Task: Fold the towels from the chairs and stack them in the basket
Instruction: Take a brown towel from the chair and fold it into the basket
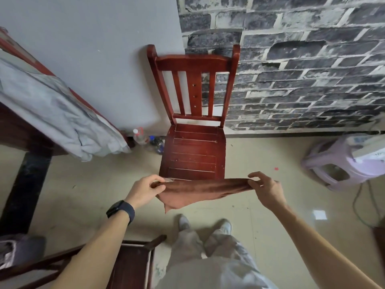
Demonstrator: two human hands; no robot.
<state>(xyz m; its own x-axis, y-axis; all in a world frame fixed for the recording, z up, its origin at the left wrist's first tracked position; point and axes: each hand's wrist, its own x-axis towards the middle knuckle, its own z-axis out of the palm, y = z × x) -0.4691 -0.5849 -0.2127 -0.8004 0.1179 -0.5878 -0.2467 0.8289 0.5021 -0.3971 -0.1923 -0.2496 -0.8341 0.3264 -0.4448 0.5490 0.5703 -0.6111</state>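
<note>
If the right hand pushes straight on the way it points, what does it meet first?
Beyond the brown towel it pinches, the right hand would probably meet the front edge of the chair seat; depth is unclear.

soft even daylight | wide-angle edge warp | floor (270, 205) glare

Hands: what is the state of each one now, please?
Left hand: closed, pinching one end of the brown towel.
Right hand: closed, pinching the other end of the same towel.
</note>
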